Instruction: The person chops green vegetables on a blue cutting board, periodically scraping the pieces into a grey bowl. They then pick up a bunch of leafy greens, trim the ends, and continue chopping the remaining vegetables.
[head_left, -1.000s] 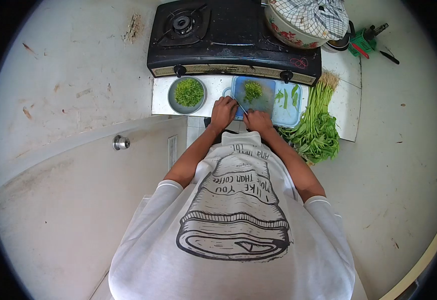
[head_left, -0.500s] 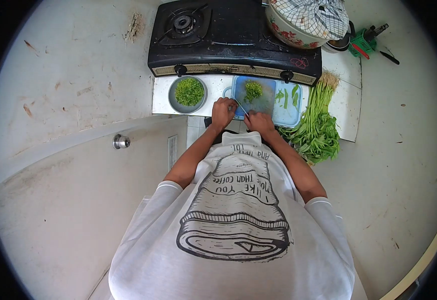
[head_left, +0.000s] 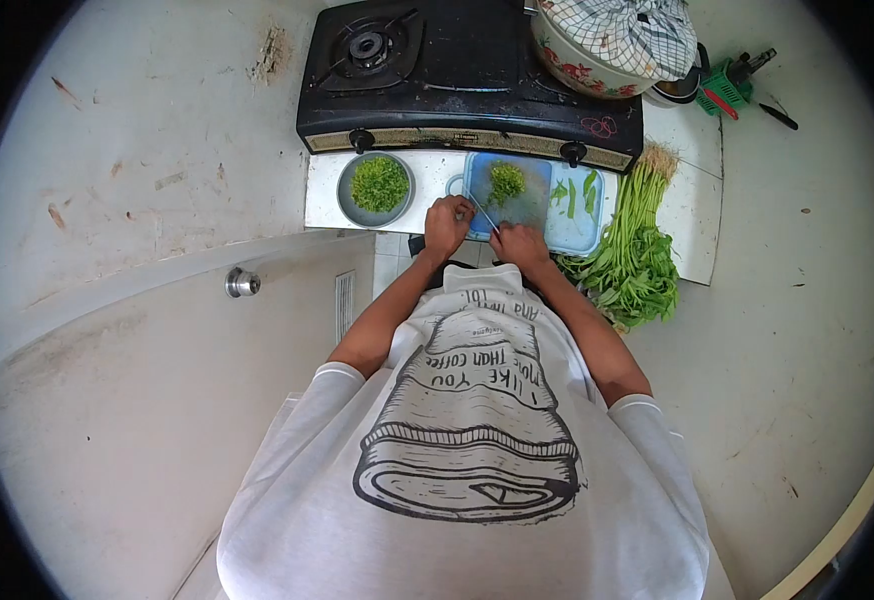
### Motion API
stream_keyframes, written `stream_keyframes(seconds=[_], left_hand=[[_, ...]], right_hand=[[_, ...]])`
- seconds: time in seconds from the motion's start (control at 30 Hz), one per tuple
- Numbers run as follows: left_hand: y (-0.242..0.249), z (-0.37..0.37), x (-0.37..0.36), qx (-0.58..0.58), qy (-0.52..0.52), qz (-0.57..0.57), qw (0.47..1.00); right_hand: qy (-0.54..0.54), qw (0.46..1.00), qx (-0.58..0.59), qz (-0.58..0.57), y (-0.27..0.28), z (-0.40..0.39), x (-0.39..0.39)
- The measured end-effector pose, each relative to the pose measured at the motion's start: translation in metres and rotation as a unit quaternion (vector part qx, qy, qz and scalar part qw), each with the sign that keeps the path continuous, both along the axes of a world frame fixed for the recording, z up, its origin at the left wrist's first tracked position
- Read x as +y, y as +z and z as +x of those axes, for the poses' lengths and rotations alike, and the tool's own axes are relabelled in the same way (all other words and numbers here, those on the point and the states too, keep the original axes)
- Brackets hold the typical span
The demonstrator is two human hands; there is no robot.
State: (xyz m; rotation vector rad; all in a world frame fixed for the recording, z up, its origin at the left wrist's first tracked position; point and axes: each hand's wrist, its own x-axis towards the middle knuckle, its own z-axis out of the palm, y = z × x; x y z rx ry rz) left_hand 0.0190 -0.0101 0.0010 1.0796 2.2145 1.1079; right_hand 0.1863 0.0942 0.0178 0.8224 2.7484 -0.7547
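Note:
My right hand (head_left: 520, 246) is closed on a knife (head_left: 484, 214) whose thin blade points up and left toward my other hand. Over the left edge of the blue cutting board (head_left: 535, 208), my left hand (head_left: 449, 224) has its fingers pressed together near the blade; what they hold is too small to make out. A small heap of chopped greens (head_left: 506, 182) lies on the board. On the light blue tray (head_left: 582, 236) at the board's right are several green pieces (head_left: 571, 196). A grey bowl (head_left: 345, 203) of chopped greens stands to the left.
Behind the board stands a black gas stove (head_left: 477, 90) with a floral pot (head_left: 582, 72) under a checked cloth. A big bunch of leafy greens (head_left: 637, 235) lies at the right. Farther back is a green basket (head_left: 719, 85) with utensils.

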Motion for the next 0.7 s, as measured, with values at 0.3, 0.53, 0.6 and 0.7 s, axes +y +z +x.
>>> stream_keyframes(seconds=[0.3,0.53,0.6,0.7], left_hand=[[0.006,-0.002,-0.005,0.165,-0.057,-0.002,0.985],[0.004,0.000,-0.012,0.172,-0.062,0.019,0.983],[0.001,0.001,-0.014,0.165,-0.061,0.029,0.984],[-0.001,0.000,-0.013,0.139,-0.053,0.021,0.989]], right_hand=[[0.006,1.000,0.015,-0.007,0.005,0.001,-0.002],[0.008,1.000,0.019,0.016,-0.010,-0.007,-0.004],[0.008,1.000,0.019,0.015,-0.012,-0.007,-0.004],[0.008,0.999,0.038,0.021,-0.008,0.000,-0.004]])
